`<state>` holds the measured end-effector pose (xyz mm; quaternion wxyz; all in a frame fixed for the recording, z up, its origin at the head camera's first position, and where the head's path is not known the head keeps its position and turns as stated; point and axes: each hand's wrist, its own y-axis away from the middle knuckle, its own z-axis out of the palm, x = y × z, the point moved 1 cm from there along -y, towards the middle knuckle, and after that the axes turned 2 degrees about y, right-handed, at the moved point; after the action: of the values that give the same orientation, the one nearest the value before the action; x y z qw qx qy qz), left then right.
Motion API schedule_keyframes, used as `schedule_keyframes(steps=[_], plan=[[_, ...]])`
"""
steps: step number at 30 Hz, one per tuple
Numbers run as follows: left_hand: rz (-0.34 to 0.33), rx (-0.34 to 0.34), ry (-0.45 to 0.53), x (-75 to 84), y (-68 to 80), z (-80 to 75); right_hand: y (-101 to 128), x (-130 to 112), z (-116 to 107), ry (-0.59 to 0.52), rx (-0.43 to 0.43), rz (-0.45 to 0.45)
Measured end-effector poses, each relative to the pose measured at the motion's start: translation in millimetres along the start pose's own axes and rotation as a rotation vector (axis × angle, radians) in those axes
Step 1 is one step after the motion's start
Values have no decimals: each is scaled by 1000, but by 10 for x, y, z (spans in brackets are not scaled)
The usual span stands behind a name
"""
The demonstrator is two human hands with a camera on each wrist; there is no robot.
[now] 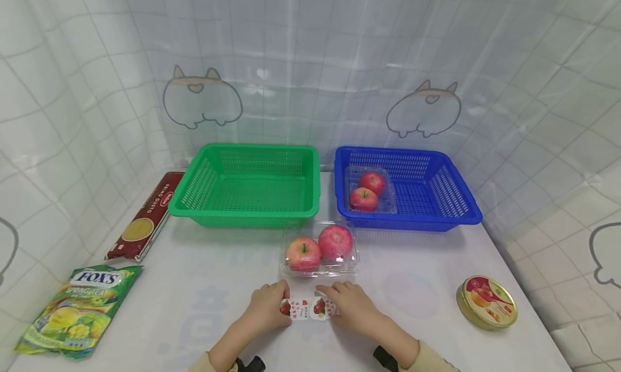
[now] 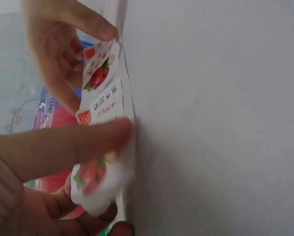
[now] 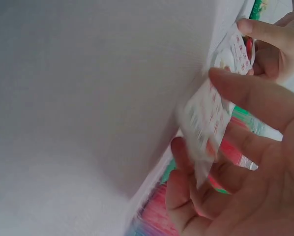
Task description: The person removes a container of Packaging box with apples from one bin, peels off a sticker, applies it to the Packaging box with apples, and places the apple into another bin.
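Label (image 1: 309,309) is pinched at the near table edge, its long axis running left to right, one end gripped by the left hand (image 1: 266,305), the other by the right hand (image 1: 351,305). Just beyond lies the apple pack (image 1: 321,249). Printed apple lettering is shown only in the left wrist view.

I see a small white paper label (image 1: 309,309) printed with red apples, lying flat on the white bench (image 1: 204,291), just before a clear plastic apple box (image 1: 320,250).
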<state>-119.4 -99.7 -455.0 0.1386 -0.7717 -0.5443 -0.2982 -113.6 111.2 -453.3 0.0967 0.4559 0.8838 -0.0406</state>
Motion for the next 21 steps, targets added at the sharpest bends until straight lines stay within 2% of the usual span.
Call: schedule_keyframes(steps=[4,10,16,19,21], plan=[[20,-12,24,10,6,-6,-42,-12,-2,-78,-8,-37],[20,-25,56,54,15,-32,-47,-34,-10,-297,42,-98],[88,-165,32,110,-42,-69,-34,-46,-50,-371,70,-176],[104,-242,111,113,-63,-71,-32,-38,-54,-401,90,-253],[93,-287,200,105,-65,-68,-32,-32,-47,-424,104,-305]])
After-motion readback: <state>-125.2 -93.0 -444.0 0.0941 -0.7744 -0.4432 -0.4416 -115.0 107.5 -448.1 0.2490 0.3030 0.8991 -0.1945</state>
